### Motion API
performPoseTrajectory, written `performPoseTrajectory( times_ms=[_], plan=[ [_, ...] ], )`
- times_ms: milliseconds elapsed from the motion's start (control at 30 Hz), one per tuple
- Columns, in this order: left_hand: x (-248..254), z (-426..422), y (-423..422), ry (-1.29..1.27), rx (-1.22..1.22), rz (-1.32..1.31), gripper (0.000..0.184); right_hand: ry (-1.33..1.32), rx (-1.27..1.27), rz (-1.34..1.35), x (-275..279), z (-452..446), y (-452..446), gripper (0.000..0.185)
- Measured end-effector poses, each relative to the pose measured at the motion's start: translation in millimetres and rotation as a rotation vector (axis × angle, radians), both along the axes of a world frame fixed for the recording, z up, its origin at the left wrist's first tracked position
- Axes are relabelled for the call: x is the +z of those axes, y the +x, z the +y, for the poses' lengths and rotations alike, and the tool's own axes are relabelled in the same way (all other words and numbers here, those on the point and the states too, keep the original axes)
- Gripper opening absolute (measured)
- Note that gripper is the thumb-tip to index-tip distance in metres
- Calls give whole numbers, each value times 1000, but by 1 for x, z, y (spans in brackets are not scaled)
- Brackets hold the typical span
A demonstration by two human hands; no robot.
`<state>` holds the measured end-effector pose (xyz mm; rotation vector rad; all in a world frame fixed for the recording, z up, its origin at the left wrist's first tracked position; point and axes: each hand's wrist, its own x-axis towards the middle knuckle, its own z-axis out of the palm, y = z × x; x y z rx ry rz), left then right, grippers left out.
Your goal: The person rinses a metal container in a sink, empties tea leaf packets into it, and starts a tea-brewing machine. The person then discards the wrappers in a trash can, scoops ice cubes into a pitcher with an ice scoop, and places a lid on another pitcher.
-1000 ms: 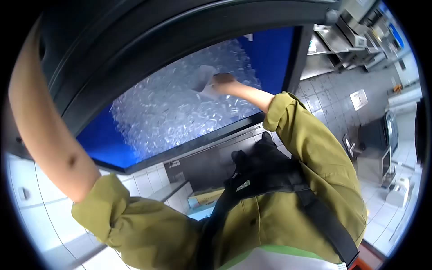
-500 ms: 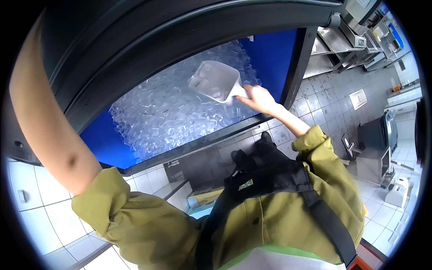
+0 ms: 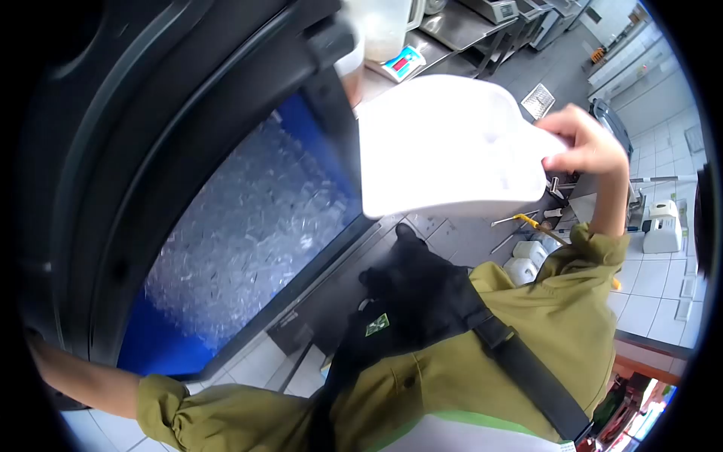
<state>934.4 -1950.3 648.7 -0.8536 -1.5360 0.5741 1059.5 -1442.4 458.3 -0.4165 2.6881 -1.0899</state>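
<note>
My right hand (image 3: pixel 587 143) is closed round the handle of a white ice scoop (image 3: pixel 444 143), held up outside the bin on the right. Glare washes out the scoop's inside, so I cannot tell how much ice lies in it. Clear ice (image 3: pixel 248 233) fills much of the blue-lined ice bin (image 3: pixel 162 339). Only my left forearm (image 3: pixel 90 380) shows, reaching to the lower left edge beside the dark raised lid (image 3: pixel 135 151); that hand is out of sight.
Behind the scoop stand a steel counter (image 3: pixel 456 30), a plastic container (image 3: pixel 376 30) and a small device with a red display (image 3: pixel 403 64). White jugs (image 3: pixel 527 260) and a yellow-handled tool (image 3: pixel 527 220) are on the floor at right. A floor drain (image 3: pixel 538 100) lies farther back.
My right hand has lifted the scoop from over the ice, out past the bin's right end and closer to my head. The view has turned, and my left arm now appears lower.
</note>
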Motion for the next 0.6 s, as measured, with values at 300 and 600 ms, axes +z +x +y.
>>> performPoseTrajectory(
  times_ms=[300,600],
  plan=[
    [-7,1,1,209,60,-97,66,416,-316,277,24,151,-202,33],
    [-11,21,17,360,190,-230,67,1109,-497,535,31,135,-353,22]
  ],
)
